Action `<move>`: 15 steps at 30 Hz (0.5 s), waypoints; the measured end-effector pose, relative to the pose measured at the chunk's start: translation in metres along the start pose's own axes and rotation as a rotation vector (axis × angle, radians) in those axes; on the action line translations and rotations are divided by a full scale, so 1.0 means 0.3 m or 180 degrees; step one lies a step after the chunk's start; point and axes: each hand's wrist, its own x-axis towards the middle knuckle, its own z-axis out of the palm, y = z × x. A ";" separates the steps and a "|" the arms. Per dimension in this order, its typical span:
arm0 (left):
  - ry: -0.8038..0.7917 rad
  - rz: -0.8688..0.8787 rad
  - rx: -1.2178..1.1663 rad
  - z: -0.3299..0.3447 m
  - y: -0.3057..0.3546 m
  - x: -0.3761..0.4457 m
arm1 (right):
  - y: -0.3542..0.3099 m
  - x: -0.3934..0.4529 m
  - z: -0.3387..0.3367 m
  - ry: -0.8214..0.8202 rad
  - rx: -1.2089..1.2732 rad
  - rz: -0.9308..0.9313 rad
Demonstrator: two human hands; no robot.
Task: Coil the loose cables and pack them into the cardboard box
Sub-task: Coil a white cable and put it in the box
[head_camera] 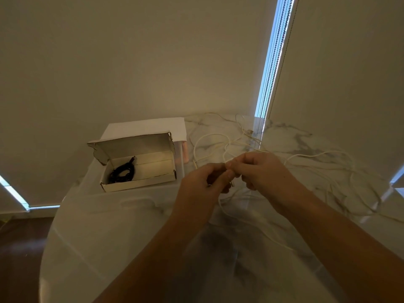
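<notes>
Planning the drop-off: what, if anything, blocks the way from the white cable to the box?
Nothing visible does. The cardboard box stands open on the table, holding only a black cable; both hands pinch the white cable.

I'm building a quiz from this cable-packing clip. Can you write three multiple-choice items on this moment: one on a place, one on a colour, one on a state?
1. Where does the coiled black cable lie?
A. In the cardboard box
B. On the marble table
C. On the floor

2. What colour is the cable held between the hands?
A. Black
B. Red
C. White

3. How is the box's lid?
A. Taped shut
B. Open, standing up at the back
C. Torn off

Key: 1 A, the black coil sits in the box's left end. 2 C, the left hand and right hand pinch a white cable that trails over the table. 3 B, the lid stands raised behind the open box.
</notes>
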 end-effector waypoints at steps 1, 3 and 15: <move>-0.0027 -0.0027 -0.0128 -0.004 0.002 0.001 | 0.000 0.000 -0.003 -0.0035 -0.0019 -0.0016; -0.0090 -0.0064 -0.0251 -0.010 0.006 0.001 | 0.003 -0.001 -0.010 -0.0075 -0.0068 -0.0080; -0.0425 -0.0502 -0.0400 -0.007 0.025 -0.004 | 0.100 0.050 -0.041 0.0645 -0.1820 -0.1232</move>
